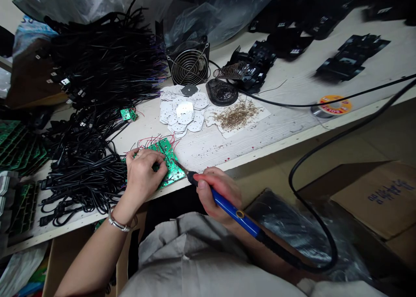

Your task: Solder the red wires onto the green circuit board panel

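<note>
Left hand presses fingers onto green circuit board at the workbench edge | right hand closed around blue soldering iron, tip touching board | black cables heaped left.

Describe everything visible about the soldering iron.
The soldering iron has a blue handle with a black collar at the front, a thin dark tip and a thick black cord looping off to the right. The right hand grips it like a pen, tilted, tip pointing up-left onto the green board at the table's near edge. The left hand holds that board.
</note>
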Demonstrator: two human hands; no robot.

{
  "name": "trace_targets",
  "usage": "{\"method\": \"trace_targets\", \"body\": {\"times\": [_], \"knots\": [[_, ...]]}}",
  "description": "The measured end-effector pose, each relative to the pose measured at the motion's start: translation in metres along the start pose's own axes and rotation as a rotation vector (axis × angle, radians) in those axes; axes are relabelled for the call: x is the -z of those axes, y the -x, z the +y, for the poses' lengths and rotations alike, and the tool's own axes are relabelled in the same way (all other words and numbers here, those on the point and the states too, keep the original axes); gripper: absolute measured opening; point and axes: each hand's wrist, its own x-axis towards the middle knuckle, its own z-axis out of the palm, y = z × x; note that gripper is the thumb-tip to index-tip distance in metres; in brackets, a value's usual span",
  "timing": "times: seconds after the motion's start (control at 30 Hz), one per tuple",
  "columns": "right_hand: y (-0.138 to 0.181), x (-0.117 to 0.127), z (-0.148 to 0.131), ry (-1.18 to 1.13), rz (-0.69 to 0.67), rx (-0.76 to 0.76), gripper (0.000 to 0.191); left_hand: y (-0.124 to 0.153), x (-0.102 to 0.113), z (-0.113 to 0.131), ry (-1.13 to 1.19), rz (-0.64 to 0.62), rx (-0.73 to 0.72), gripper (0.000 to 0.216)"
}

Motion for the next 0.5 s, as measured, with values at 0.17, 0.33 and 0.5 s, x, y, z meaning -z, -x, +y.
{"method": "trace_targets", "body": {"times": [0.17, 0.33, 0.5], "knots": [[0.0002, -0.0018, 0.0006, -0.01, 0.012, -0.005, 0.021, 0.0, 0.0007, 0.0003, 0.006, -0.012, 0.014, 0.015], [0.0005, -0.0029, 0.0001, -0.026, 0.014, -0.013, 0.018, 0.0003, 0.0011, 0.0014, 0.008, -0.004, 0.005, 0.015], [0.0006, -0.0034, -0.0002, -0.031, 0.001, -0.033, 0.02, 0.0014, 0.0003, 0.0009, 0.003, -0.002, 0.011, 0.014]]}}
